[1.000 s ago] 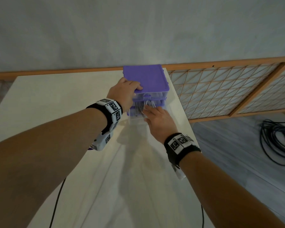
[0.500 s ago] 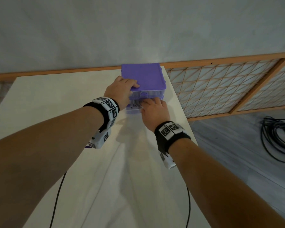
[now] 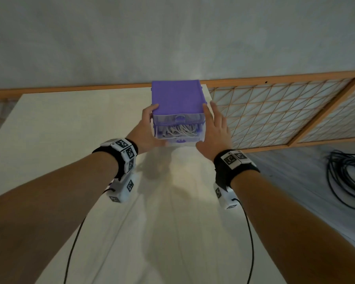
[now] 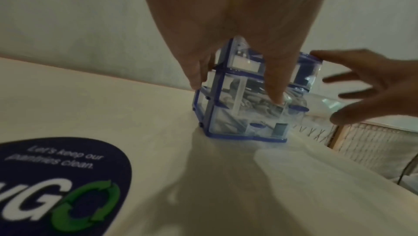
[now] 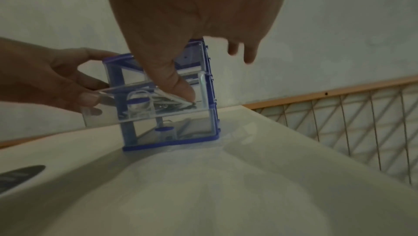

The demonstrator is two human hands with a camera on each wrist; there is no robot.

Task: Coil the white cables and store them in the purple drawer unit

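The purple drawer unit (image 3: 177,99) stands at the far right corner of the counter (image 3: 70,124), at about twelve o'clock from the person, with both hands flanking it. Its middle drawer (image 3: 178,132) sticks out toward the person, at six o'clock from the unit, and the white cables (image 3: 180,130) lie bundled inside it. The coming move, as I judge it, is to push that drawer straight back toward twelve o'clock, along the line on which it slides; both hands are about equally near.

The left hand (image 3: 149,128) is at nine o'clock of the unit: its fingers curl round the left front edge and its thumb reaches down to the protruding drawer, so it grips the unit. The right hand (image 3: 214,128) is at three o'clock, fingers straight and spread, holding nothing; its thumb (image 5: 178,86) presses at the drawer's right front corner in the right wrist view, while the other fingers stand beside the unit's right wall, touching or just off it, I cannot tell.

A coil of dark cable (image 3: 348,179) lies on the floor well off at three o'clock.
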